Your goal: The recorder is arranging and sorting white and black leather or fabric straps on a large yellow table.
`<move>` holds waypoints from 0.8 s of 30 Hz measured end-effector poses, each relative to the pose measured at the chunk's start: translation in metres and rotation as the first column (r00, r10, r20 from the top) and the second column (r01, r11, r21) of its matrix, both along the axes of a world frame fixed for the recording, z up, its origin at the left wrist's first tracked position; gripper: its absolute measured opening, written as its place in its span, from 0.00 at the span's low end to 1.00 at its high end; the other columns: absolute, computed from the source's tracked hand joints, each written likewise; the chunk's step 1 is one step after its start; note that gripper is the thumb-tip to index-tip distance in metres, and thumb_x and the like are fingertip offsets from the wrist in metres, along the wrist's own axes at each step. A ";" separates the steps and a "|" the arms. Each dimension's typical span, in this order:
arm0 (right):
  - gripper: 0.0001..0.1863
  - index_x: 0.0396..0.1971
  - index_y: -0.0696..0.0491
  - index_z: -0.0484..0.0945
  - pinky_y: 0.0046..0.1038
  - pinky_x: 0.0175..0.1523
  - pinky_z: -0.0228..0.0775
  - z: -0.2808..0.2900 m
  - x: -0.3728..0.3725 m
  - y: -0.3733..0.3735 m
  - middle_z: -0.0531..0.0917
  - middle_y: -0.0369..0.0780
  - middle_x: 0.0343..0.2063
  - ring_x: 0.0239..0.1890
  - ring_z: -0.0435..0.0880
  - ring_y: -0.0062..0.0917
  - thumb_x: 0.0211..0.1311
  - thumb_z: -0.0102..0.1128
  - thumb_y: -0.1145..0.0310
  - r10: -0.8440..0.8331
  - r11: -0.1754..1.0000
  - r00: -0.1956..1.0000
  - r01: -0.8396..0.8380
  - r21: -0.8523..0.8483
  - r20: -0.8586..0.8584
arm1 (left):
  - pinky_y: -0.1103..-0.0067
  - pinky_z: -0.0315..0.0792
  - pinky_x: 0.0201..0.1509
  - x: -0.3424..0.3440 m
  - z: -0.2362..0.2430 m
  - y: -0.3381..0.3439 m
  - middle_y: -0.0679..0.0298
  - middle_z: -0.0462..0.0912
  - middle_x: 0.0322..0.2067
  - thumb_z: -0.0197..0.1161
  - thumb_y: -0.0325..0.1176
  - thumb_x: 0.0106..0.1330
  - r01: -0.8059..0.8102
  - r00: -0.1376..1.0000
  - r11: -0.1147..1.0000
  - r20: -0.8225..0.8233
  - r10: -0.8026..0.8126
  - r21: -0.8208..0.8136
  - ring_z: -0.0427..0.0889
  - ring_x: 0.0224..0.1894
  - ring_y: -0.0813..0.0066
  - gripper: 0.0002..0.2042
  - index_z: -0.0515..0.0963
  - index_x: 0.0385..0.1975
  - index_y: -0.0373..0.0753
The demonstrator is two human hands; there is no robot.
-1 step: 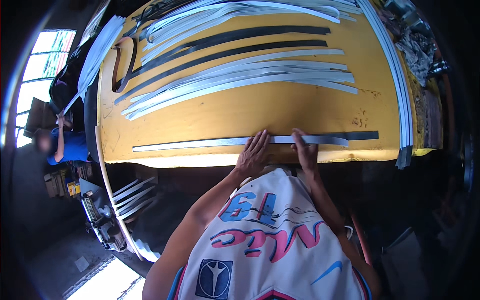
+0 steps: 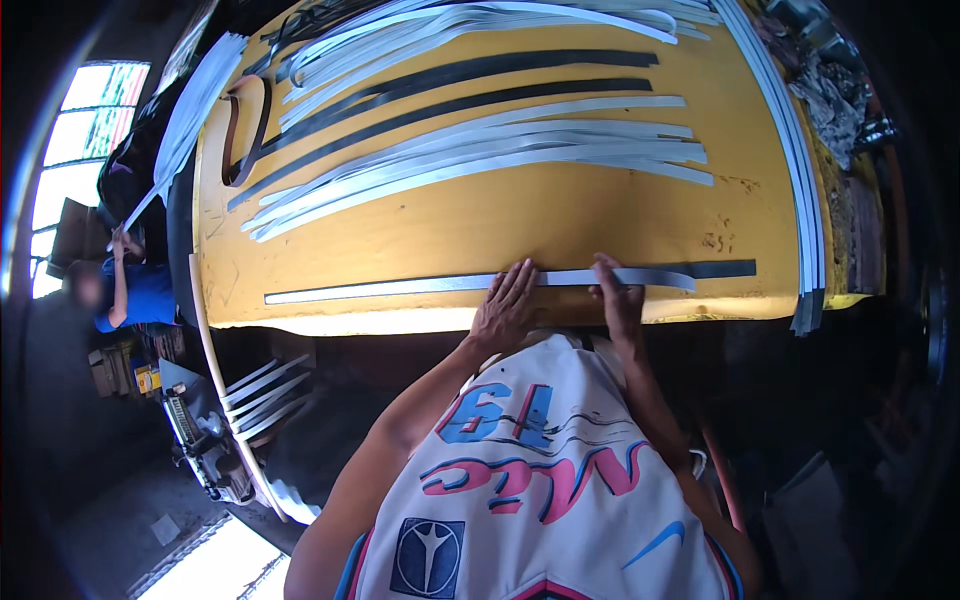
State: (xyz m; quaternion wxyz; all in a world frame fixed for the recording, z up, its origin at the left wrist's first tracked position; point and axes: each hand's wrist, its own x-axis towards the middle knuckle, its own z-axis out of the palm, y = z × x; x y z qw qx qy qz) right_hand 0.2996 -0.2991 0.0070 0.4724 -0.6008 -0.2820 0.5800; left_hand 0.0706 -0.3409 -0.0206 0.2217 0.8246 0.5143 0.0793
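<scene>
Your right hand (image 2: 622,302) has shifted toward 3 o'clock in the head view, fingers curled at the white strip (image 2: 566,279) (whether they pinch it, one cannot tell). Your left hand (image 2: 507,306), flat and grasping nothing, rests on that strip near the yellow table (image 2: 450,235)'s 6 o'clock edge.

Dim room, dark floor (image 2: 105,490). Bright window (image 2: 68,138), far left. Yellow-topped table (image 2: 450,232) across middle. Bright patch (image 2: 215,565) lower left. Right edge shadowy.
</scene>
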 end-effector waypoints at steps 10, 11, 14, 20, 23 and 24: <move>0.15 0.47 0.61 0.82 0.19 0.38 0.72 0.039 0.071 -0.001 0.82 0.32 0.30 0.30 0.77 0.13 0.69 0.65 0.65 -0.053 0.998 0.991 0.048 0.046 0.121 | 0.54 0.50 0.75 -0.008 -0.011 0.003 0.51 0.55 0.75 0.64 0.39 0.65 -0.040 0.999 0.999 0.030 0.039 0.023 0.55 0.76 0.51 0.35 0.62 0.72 0.38; 0.15 0.47 0.61 0.82 0.19 0.39 0.74 0.041 0.071 -0.001 0.82 0.32 0.30 0.31 0.78 0.13 0.69 0.66 0.65 -0.031 0.998 0.989 0.023 0.057 0.144 | 0.54 0.55 0.72 -0.007 -0.014 0.008 0.51 0.60 0.73 0.65 0.37 0.63 -0.074 0.992 0.994 0.110 0.065 0.076 0.60 0.73 0.51 0.31 0.67 0.68 0.38; 0.14 0.46 0.60 0.82 0.19 0.42 0.77 0.036 0.076 -0.004 0.83 0.33 0.33 0.33 0.81 0.14 0.68 0.67 0.66 0.023 0.999 0.981 -0.031 0.039 0.192 | 0.59 0.66 0.59 0.005 -0.011 0.028 0.54 0.76 0.60 0.69 0.32 0.58 -0.170 0.963 0.968 0.240 0.123 0.184 0.74 0.59 0.54 0.23 0.79 0.55 0.39; 0.12 0.43 0.59 0.83 0.19 0.42 0.77 0.037 0.079 -0.004 0.84 0.35 0.36 0.35 0.82 0.15 0.67 0.68 0.67 0.027 0.999 0.964 -0.035 0.025 0.265 | 0.66 0.70 0.49 0.009 -0.016 0.044 0.58 0.79 0.42 0.72 0.32 0.57 -0.127 0.889 0.971 0.457 0.020 0.204 0.77 0.44 0.57 0.17 0.82 0.48 0.42; 0.11 0.43 0.59 0.83 0.21 0.43 0.77 0.032 0.084 -0.005 0.84 0.36 0.36 0.36 0.82 0.17 0.66 0.68 0.68 0.059 0.998 0.944 -0.058 -0.012 0.323 | 0.65 0.71 0.48 0.009 -0.017 0.041 0.60 0.80 0.41 0.73 0.32 0.56 -0.145 0.892 0.973 0.449 0.049 0.182 0.78 0.44 0.58 0.15 0.84 0.44 0.43; 0.11 0.43 0.60 0.83 0.21 0.44 0.76 0.029 0.086 -0.005 0.84 0.36 0.36 0.37 0.83 0.17 0.65 0.69 0.69 0.096 0.995 0.918 -0.104 0.001 0.384 | 0.65 0.72 0.48 0.009 -0.018 0.041 0.60 0.80 0.39 0.74 0.31 0.54 -0.156 0.900 0.972 0.431 0.067 0.175 0.78 0.44 0.57 0.15 0.84 0.43 0.42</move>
